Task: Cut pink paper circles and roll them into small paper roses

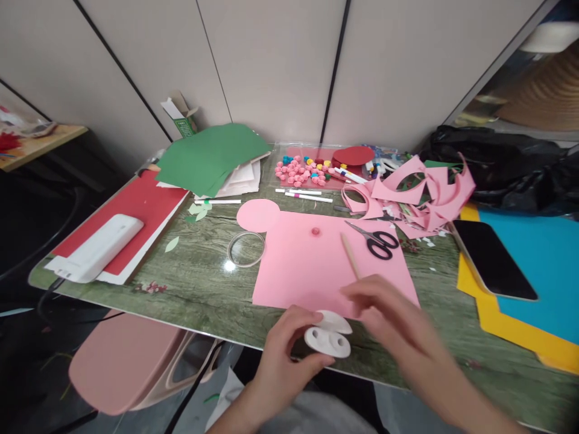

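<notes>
An open white earbud case (pixel 327 345), best kept level, is grasped by the left hand (pixel 286 354); the blurred right hand (pixel 392 316) has a grip that cannot be told.

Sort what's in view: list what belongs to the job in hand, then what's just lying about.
In use:
- open white case, held in the left hand
- right hand, close by but blurred; its grip is unclear

Apparently lying about:
- scissors, on the pink sheet
- phone
- green paper
</notes>
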The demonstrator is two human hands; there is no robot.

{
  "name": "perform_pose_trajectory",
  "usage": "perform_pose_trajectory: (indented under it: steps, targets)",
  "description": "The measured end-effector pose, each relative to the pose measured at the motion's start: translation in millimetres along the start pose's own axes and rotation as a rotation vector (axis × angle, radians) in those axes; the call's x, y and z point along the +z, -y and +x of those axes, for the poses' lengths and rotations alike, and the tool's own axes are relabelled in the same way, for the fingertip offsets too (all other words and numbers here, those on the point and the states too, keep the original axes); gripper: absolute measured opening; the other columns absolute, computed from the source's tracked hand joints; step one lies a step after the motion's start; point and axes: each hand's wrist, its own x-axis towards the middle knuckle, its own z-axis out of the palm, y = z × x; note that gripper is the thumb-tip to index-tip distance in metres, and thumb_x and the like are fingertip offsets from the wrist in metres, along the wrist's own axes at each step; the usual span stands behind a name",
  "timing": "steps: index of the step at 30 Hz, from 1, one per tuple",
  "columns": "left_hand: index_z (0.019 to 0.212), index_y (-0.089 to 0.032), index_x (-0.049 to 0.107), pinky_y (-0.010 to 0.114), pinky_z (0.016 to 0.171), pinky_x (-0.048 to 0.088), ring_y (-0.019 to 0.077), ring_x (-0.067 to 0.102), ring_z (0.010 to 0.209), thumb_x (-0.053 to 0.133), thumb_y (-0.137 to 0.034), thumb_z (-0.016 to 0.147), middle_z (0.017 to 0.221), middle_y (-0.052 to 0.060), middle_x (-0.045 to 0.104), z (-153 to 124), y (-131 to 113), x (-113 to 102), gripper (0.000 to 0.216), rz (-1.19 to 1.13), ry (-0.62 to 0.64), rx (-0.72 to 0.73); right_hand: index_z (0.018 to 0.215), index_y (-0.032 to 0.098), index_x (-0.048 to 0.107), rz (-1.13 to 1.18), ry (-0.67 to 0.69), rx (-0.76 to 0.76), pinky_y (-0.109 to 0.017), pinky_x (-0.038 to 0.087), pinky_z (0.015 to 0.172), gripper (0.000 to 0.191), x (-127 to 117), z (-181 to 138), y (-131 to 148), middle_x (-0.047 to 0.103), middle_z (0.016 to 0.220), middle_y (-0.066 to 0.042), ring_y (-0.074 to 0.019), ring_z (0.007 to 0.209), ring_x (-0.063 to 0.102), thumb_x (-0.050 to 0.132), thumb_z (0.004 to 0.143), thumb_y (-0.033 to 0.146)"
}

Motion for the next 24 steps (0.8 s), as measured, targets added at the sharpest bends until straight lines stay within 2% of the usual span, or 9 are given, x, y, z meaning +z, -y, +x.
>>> perform_pose_trajectory:
  steps: [3,4,9,15,21,24]
  targets:
    - [0.111,-0.035,0.055,0.024,0.078,0.046,0.0132,0.055,0.089,0.069,-0.013,0.071,0.099,0.000,0.056,1,-3,1,0.048,0.060,0.035,0.014,0.104,0.026,0.062,0.138,0.244,0.087,-0.024,0.047,0.070,0.021,12,28,-1,0.063,0.091,0.000,-0.0136,0.082,0.058,0.047,0.091,0.032]
    - [0.112,-0.035,0.055,0.024,0.078,0.046,0.0134,0.055,0.089,0.068,-0.014,0.072,0.099,0.000,0.056,1,-4,2,0.047,0.078,0.039,0.007,0.102,0.025,0.063,0.172,0.263,0.121,-0.025,0.046,0.070,0.021,16,31,-4,0.063,0.088,0.000,-0.0137,0.081,0.058,0.047,0.091,0.033]
    - [0.119,-0.036,0.052,0.025,0.090,0.044,0.0151,0.055,0.102,0.067,-0.017,0.074,0.111,0.001,0.058,2,-3,6,0.051,0.092,-0.049,-0.084,0.099,0.023,0.064,0.323,0.201,0.192,-0.026,0.045,0.073,0.020,24,25,-15,0.061,0.089,-0.002,-0.0158,0.085,0.058,0.053,0.087,0.035]
    - [0.122,-0.031,0.049,0.025,0.086,0.047,0.0141,0.059,0.093,0.071,-0.019,0.071,0.101,0.001,0.061,5,1,8,0.057,0.001,-0.128,-0.191,0.095,0.025,0.064,0.342,0.145,0.191,-0.028,0.045,0.075,0.015,29,26,-18,0.060,0.090,-0.001,-0.0162,0.086,0.057,0.059,0.083,0.032]
    - [0.119,-0.031,0.051,0.026,0.086,0.047,0.0145,0.060,0.093,0.069,-0.021,0.072,0.101,0.001,0.061,8,-5,7,0.052,0.041,-0.138,-0.191,0.092,0.026,0.061,0.287,0.111,0.128,-0.028,0.044,0.073,0.012,37,24,-18,0.057,0.087,0.001,-0.0147,0.082,0.055,0.062,0.080,0.024]
    - [0.109,-0.030,0.058,0.026,0.084,0.048,0.0155,0.059,0.096,0.067,-0.022,0.074,0.103,0.002,0.061,14,-11,2,0.037,0.160,-0.072,-0.146,0.094,0.026,0.058,0.266,0.110,0.102,-0.028,0.045,0.074,0.015,39,27,-18,0.056,0.090,0.001,-0.0146,0.084,0.054,0.062,0.080,0.022]
